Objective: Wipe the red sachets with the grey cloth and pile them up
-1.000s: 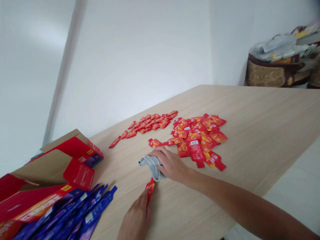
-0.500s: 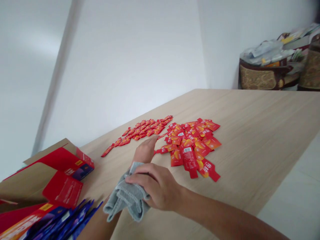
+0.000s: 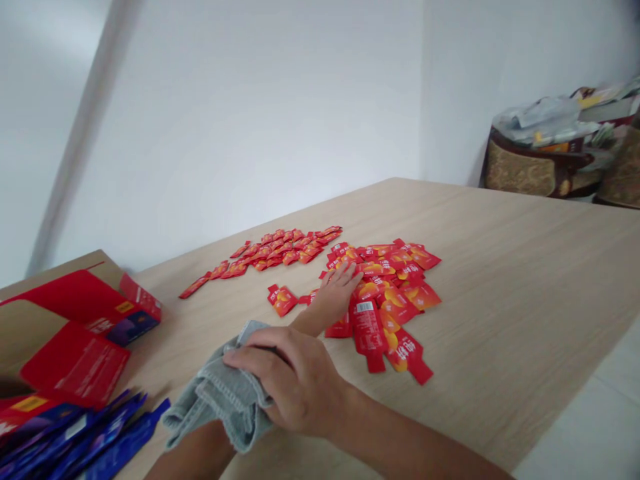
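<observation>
Left hand (image 3: 340,290): arm extended beneath the right forearm, fingers spread flat on the nearer pile of glossy red pouches (image 3: 395,283); whether its grip holds one, cannot tell. Right hand (image 3: 300,383): bent, grip closed on one folded grey cloth (image 3: 225,393), soft, stitched edge. Bench (image 3: 500,280), wood-grained: two red piles, one open cardboard box (image 3: 75,360), several blue packets (image 3: 115,440), apparently overlapping.

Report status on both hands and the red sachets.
Left hand on nearer red sachet pile. Right hand gripping gray cloth. Right hand and cloth partly block view of left forearm.
</observation>
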Action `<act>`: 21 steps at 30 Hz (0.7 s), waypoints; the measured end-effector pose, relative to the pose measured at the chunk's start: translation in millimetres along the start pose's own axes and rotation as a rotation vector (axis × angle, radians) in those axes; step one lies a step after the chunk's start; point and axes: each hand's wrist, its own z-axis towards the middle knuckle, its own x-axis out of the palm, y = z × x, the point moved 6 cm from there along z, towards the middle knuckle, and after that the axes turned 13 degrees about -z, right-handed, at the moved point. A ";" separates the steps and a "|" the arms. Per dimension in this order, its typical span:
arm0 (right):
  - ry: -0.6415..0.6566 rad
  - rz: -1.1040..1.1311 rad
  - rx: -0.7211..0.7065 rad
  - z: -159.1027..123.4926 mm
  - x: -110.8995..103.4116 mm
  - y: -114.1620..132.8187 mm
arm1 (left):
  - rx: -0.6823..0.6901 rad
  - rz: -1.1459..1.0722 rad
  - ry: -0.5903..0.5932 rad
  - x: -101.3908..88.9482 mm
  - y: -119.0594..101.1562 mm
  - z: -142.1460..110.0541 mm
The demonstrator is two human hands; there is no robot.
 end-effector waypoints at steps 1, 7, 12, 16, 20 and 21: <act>0.003 0.012 -0.005 0.0 0.4 0.4 | -0.020 0.006 0.003 -3.4 6.8 -13.4; -0.020 0.063 -0.030 -1.2 -0.7 5.9 | -0.252 0.043 -0.008 -35.0 60.8 -119.1; 0.072 0.103 -0.063 -11.9 9.5 22.2 | -0.449 0.024 -0.044 -62.3 98.1 -200.5; 0.160 0.143 -0.083 -26.3 22.9 42.1 | -0.631 0.001 -0.128 -66.2 130.3 -210.7; 0.230 0.125 -0.086 -39.8 39.1 53.6 | -0.651 -0.034 -0.280 -53.7 149.2 -176.1; 0.239 0.114 -0.083 -42.9 43.1 53.3 | -0.630 -0.043 -0.317 -49.8 150.2 -165.8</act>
